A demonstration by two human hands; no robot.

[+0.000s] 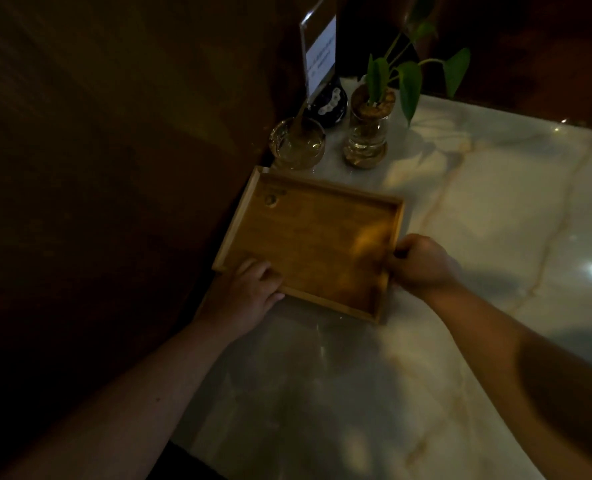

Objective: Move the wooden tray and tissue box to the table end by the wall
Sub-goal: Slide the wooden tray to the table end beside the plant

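Note:
The wooden tray (308,237) lies flat and empty on the marble table (478,209), its left rim against the dark wood wall. My left hand (249,292) grips the tray's near left corner, fingers over the rim. My right hand (422,265) is closed on the tray's right rim near the front corner. No tissue box is in view.
Just beyond the tray stand a glass ashtray (297,143), a glass vase with a green plant (367,133), a dark round base (325,105) and a clear sign holder (319,53). The dark wood wall (114,168) runs along the table's left edge.

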